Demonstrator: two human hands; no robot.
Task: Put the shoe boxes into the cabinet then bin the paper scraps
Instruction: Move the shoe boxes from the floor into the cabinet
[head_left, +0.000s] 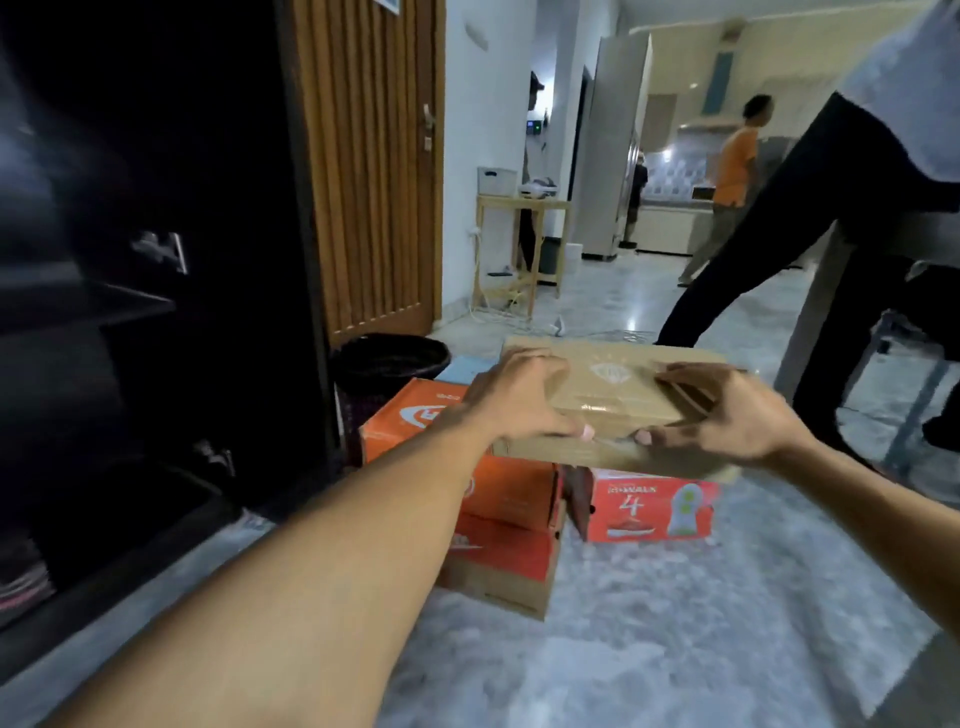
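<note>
Gripping brown shoe box (618, 384) between left hand (519, 395), right hand (722, 415), near edge.

Brown box (613, 395) matt cardboard, a glossy tape strip across it. Orange boxes (498, 499) smooth printed card. Floor (649, 623) polished marble, door (369, 166) slatted wood.

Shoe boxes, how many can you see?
5: brown box in both hands; two orange boxes stacked beneath; red box right; pale blue box behind. More may hide.
</note>
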